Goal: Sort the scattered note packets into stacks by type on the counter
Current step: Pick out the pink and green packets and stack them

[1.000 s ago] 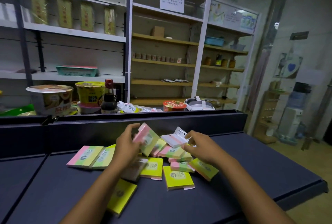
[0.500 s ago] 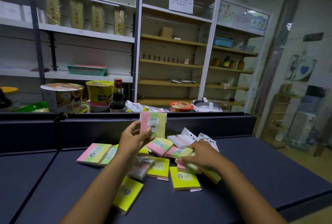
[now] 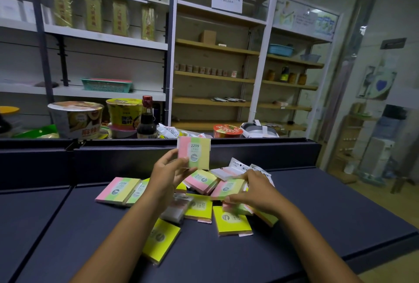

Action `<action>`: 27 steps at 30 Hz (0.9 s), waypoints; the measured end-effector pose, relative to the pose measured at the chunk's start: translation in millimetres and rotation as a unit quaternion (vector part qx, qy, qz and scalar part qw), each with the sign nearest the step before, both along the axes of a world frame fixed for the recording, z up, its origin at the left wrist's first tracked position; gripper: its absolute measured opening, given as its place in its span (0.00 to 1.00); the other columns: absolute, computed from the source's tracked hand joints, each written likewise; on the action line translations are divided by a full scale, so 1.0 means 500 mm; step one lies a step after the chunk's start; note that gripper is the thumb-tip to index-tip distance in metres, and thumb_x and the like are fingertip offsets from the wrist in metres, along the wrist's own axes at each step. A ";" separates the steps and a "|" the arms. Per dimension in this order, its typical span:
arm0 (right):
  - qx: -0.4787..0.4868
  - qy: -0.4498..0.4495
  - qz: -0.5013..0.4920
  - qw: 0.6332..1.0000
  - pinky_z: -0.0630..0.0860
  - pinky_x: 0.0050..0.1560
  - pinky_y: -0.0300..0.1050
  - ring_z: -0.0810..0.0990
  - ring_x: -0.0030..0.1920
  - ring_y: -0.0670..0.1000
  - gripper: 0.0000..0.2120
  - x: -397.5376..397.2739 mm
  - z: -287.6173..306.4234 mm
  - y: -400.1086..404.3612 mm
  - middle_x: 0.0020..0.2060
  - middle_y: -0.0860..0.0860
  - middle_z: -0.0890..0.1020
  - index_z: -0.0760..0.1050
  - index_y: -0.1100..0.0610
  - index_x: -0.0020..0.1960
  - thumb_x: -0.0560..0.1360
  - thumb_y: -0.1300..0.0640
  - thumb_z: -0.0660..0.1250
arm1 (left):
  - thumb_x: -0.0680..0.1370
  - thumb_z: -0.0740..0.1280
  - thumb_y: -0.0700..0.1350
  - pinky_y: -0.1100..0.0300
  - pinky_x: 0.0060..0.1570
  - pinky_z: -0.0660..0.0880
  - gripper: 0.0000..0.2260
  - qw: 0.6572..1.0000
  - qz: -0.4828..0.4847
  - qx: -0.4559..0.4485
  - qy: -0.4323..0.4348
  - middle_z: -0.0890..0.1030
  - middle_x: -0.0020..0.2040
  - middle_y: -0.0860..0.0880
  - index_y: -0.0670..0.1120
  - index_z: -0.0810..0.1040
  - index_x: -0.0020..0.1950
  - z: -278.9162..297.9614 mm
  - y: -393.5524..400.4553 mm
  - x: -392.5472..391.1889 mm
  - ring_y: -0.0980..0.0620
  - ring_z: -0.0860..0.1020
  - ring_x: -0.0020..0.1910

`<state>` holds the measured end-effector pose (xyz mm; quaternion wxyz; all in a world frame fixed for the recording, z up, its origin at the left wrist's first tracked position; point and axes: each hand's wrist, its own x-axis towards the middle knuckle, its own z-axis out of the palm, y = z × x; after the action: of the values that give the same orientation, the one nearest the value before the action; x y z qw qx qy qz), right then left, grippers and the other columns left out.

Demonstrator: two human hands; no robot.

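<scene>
A person's left hand [image 3: 169, 170] pinched a pink, green and yellow striped note packet [image 3: 194, 155] upright above the dark counter [image 3: 317, 203], while the right hand [image 3: 256, 192] gripped another striped packet [image 3: 226, 189] in the scattered pile; tugging it risked toppling overlapping neighbours.

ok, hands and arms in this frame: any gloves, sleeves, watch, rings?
Left hand and right hand are both bare, no gloves. Both forearms are bare as far as the bottom edge of the frame, with no sleeve in view. No watch, band or ring shows on either; fine marks are too small to tell.
</scene>
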<state>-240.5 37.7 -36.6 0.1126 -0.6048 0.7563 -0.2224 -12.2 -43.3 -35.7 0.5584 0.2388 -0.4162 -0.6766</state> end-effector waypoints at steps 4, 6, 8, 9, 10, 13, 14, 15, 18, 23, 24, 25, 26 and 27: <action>-0.074 -0.156 0.011 0.985 0.75 0.39 0.40 0.80 0.49 0.47 0.28 0.011 -0.004 0.037 0.50 0.46 0.80 0.67 0.45 0.55 0.64 0.46 0.80 | 0.78 0.64 0.32 0.60 0.41 0.82 0.09 1.000 0.015 -0.016 -0.003 0.84 0.52 0.39 0.43 0.78 0.54 0.011 0.016 -0.002 0.42 0.85 0.49; -0.117 -0.227 0.014 0.967 0.81 0.40 0.45 0.84 0.45 0.50 0.29 0.021 -0.011 0.054 0.46 0.47 0.82 0.67 0.44 0.58 0.66 0.55 0.81 | 0.78 0.64 0.32 0.60 0.42 0.82 0.10 0.999 0.023 -0.032 -0.013 0.84 0.51 0.40 0.43 0.79 0.53 0.012 0.027 0.000 0.42 0.85 0.48; -0.154 -0.276 0.024 0.948 0.83 0.47 0.56 0.85 0.46 0.54 0.31 0.033 -0.013 0.070 0.48 0.49 0.81 0.67 0.43 0.61 0.67 0.62 0.78 | 0.77 0.65 0.32 0.61 0.42 0.81 0.09 0.999 0.024 -0.039 -0.011 0.85 0.50 0.40 0.42 0.79 0.54 0.010 0.040 0.010 0.41 0.85 0.48; -0.168 -0.290 0.035 0.942 0.83 0.48 0.57 0.85 0.46 0.54 0.32 0.038 -0.012 0.076 0.50 0.49 0.81 0.68 0.41 0.62 0.68 0.65 0.77 | 0.77 0.65 0.32 0.61 0.42 0.81 0.09 0.999 0.024 -0.037 -0.008 0.85 0.50 0.40 0.42 0.80 0.54 0.007 0.045 0.017 0.41 0.85 0.48; -0.180 -0.300 0.048 0.936 0.83 0.48 0.56 0.85 0.46 0.52 0.33 0.044 -0.011 0.082 0.52 0.48 0.80 0.68 0.40 0.63 0.68 0.66 0.76 | 0.77 0.65 0.32 0.62 0.41 0.81 0.08 0.999 0.023 -0.034 -0.005 0.85 0.50 0.40 0.41 0.80 0.54 0.005 0.051 0.027 0.42 0.85 0.48; -0.210 -0.304 0.076 0.926 0.82 0.43 0.43 0.85 0.47 0.46 0.37 0.075 -0.002 0.092 0.55 0.46 0.77 0.67 0.37 0.65 0.68 0.69 0.74 | 0.77 0.67 0.35 0.62 0.38 0.81 0.08 0.999 0.032 -0.031 -0.008 0.86 0.48 0.44 0.43 0.80 0.54 0.003 0.069 0.072 0.45 0.85 0.46; -0.216 -0.301 0.082 0.925 0.82 0.42 0.42 0.84 0.48 0.44 0.38 0.089 0.003 0.097 0.56 0.45 0.77 0.67 0.36 0.66 0.69 0.70 0.73 | 0.77 0.68 0.35 0.61 0.38 0.81 0.08 0.999 0.036 -0.031 -0.014 0.86 0.47 0.45 0.44 0.80 0.54 0.005 0.074 0.087 0.46 0.86 0.45; -0.221 -0.300 0.089 0.924 0.82 0.41 0.42 0.84 0.49 0.43 0.38 0.112 0.010 0.098 0.57 0.45 0.77 0.67 0.35 0.66 0.69 0.70 0.73 | 0.77 0.68 0.35 0.60 0.39 0.81 0.08 0.998 0.043 -0.034 -0.014 0.86 0.47 0.45 0.44 0.80 0.54 0.009 0.080 0.114 0.47 0.86 0.45; -0.239 -0.296 0.104 0.919 0.81 0.41 0.41 0.82 0.51 0.41 0.39 0.146 0.018 0.102 0.57 0.43 0.78 0.66 0.35 0.67 0.70 0.69 0.73 | 0.76 0.68 0.33 0.61 0.41 0.81 0.09 0.997 0.062 -0.052 -0.017 0.86 0.48 0.42 0.40 0.80 0.55 0.018 0.092 0.160 0.44 0.85 0.47; -0.253 -0.290 0.131 0.914 0.79 0.49 0.38 0.80 0.54 0.39 0.38 0.263 0.037 0.115 0.54 0.37 0.80 0.67 0.37 0.67 0.70 0.71 0.72 | 0.76 0.68 0.34 0.59 0.45 0.82 0.11 0.991 0.093 -0.087 -0.043 0.85 0.51 0.42 0.40 0.79 0.59 0.033 0.130 0.289 0.44 0.84 0.50; -0.255 -0.293 0.134 0.912 0.80 0.50 0.39 0.81 0.54 0.40 0.37 0.286 0.041 0.120 0.55 0.40 0.80 0.67 0.38 0.68 0.70 0.71 0.72 | 0.76 0.68 0.34 0.59 0.47 0.81 0.12 0.990 0.099 -0.089 -0.046 0.85 0.51 0.43 0.40 0.79 0.59 0.035 0.137 0.313 0.44 0.84 0.51; -0.256 -0.296 0.138 0.910 0.81 0.51 0.41 0.81 0.54 0.41 0.37 0.309 0.046 0.125 0.56 0.43 0.80 0.67 0.38 0.68 0.71 0.71 0.72 | 0.76 0.68 0.34 0.60 0.47 0.81 0.12 0.989 0.107 -0.090 -0.047 0.85 0.52 0.43 0.40 0.79 0.59 0.037 0.144 0.337 0.45 0.84 0.51; -0.255 -0.298 0.142 0.909 0.81 0.51 0.42 0.82 0.53 0.43 0.37 0.331 0.051 0.130 0.57 0.45 0.80 0.67 0.37 0.68 0.71 0.71 0.71 | 0.76 0.68 0.34 0.61 0.46 0.81 0.11 0.988 0.112 -0.091 -0.048 0.85 0.51 0.43 0.40 0.79 0.59 0.038 0.151 0.361 0.45 0.84 0.51; -0.254 -0.300 0.146 0.908 0.81 0.50 0.42 0.82 0.53 0.44 0.37 0.353 0.056 0.136 0.56 0.46 0.80 0.66 0.37 0.68 0.71 0.70 0.72 | 0.77 0.68 0.34 0.62 0.45 0.81 0.11 0.987 0.117 -0.096 -0.049 0.86 0.51 0.44 0.41 0.79 0.58 0.038 0.157 0.386 0.46 0.84 0.50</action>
<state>-63.8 105.5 -8.4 0.2077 -0.6215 0.5084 -0.5587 181.1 35.4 -16.6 0.6330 0.2643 -0.4753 -0.5510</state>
